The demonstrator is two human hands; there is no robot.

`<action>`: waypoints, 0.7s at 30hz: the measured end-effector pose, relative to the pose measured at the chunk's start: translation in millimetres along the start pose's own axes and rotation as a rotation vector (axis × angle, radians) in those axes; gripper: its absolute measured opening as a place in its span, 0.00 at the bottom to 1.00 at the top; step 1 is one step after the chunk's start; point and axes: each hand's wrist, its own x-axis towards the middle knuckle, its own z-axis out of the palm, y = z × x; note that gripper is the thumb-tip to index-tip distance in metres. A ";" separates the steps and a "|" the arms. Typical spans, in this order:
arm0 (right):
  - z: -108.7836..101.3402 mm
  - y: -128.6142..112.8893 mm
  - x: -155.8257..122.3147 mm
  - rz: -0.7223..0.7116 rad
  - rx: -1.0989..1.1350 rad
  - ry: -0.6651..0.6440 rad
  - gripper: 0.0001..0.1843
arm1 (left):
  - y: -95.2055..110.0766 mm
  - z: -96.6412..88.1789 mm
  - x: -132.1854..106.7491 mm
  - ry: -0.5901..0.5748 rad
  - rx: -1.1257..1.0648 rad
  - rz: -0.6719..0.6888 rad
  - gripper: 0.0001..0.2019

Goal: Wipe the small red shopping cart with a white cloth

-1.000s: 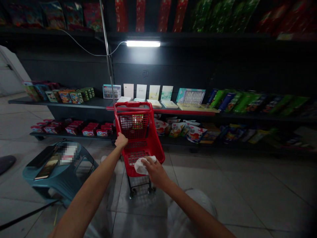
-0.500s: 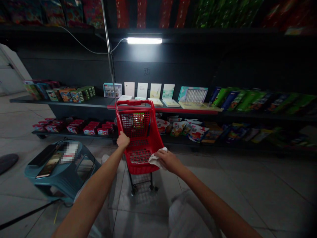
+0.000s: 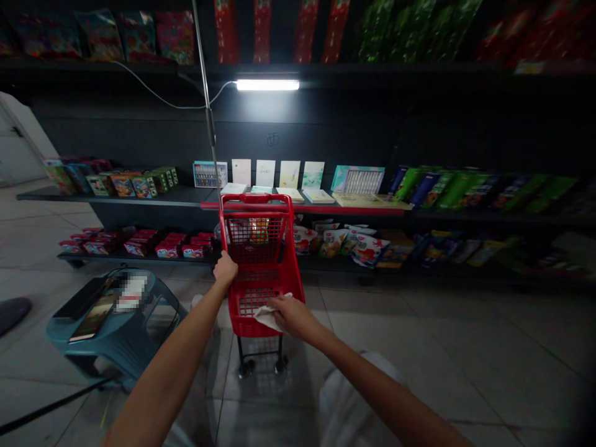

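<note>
1. No words, brands or numbers can be read on the brightly coloured snack packets [image 3: 335, 242] or pale standing cards [image 3: 267, 173] (too small and dim).
2. The white patch on the teal plastic stool [image 3: 109, 344] is pixelated and unreadable.

A dark metal store shelf [image 3: 116, 200] runs along the wall at mid-height; pale cards [image 3: 266, 173] stand upright on it, with flat booklets [image 3: 289, 195] before them, small colourful boxes [image 3: 123, 185] towards the left end and green and blue packets [image 3: 465, 190] towards the right; the lower shelf [image 3: 116, 257] carries red boxes [image 3: 167, 245] and printed snack bags [image 3: 335, 243]; a higher shelf [image 3: 116, 69] holds red and green packs [image 3: 395, 31], too blurred to read; on the pale tiled floor [image 3: 419, 347] stand a red shopping cart [image 3: 291, 267] on small wheels and a teal plastic stool [image 3: 116, 347]; a smartphone [image 3: 92, 316] lies on the stool's top, beside a blurred-out white patch [image 3: 131, 293].
</note>
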 end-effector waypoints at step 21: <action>64.6 -39.6 196.1 0.533 1.122 0.566 0.14 | -8.1 -2.9 -3.1 -0.081 -0.074 0.073 0.36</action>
